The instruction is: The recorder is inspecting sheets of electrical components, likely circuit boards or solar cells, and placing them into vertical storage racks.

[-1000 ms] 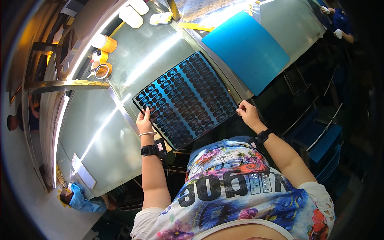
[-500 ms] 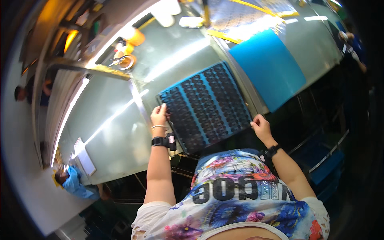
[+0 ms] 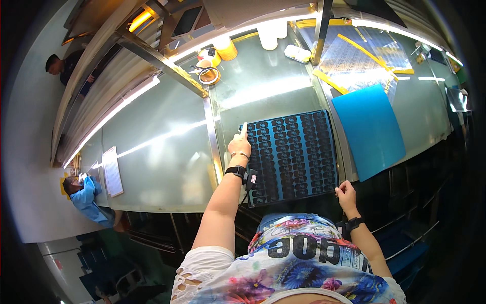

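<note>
A dark rectangular sheet (image 3: 293,159) with rows of black rounded shapes on blue lies at the front of the glass-like worktop. My left hand (image 3: 240,144) rests along its left edge, index finger stretched toward the far left corner; the other fingers are partly hidden. At the near right corner, my right hand (image 3: 347,196) pinches the sheet's edge between thumb and fingers. To the right lies a plain blue sheet (image 3: 369,131).
Clear films (image 3: 354,66) with yellow borders lie at the far right. Along the back stand a brown tape roll (image 3: 209,76), an orange stack (image 3: 226,49), white cylinders (image 3: 267,38) and a small white box (image 3: 297,53). A metal post (image 3: 162,66) slants overhead. A person in blue (image 3: 91,200) works at far left.
The view has turned, so the patterned sheet appears straighter and further right. My left index finger now stretches along the far left corner. My right hand stays at the near right corner.
</note>
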`<control>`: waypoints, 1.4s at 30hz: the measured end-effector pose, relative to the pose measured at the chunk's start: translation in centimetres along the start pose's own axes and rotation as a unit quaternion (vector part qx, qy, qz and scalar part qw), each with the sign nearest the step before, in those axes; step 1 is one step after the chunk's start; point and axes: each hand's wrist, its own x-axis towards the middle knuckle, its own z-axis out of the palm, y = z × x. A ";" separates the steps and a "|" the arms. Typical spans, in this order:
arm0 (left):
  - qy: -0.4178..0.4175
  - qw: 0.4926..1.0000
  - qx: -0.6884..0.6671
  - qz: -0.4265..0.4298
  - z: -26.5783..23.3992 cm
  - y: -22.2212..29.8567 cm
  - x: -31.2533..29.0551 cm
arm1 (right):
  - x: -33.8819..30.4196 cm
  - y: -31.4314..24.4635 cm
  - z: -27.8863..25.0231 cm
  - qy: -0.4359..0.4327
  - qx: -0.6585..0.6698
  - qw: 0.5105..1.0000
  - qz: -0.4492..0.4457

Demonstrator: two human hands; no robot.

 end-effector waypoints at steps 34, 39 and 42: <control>0.127 0.991 0.007 0.037 1.8 2.1 -1.7 | 15.2 -8.7 2.7 0.060 -0.568 0.743 -0.350; 0.132 0.991 0.007 0.026 1.7 2.1 -1.6 | 3.5 -5.3 -1.0 -0.032 -0.550 0.760 -0.343; 0.134 0.990 0.029 0.026 1.9 1.3 -1.6 | -1.9 -4.6 -3.1 -0.086 -0.496 0.802 -0.321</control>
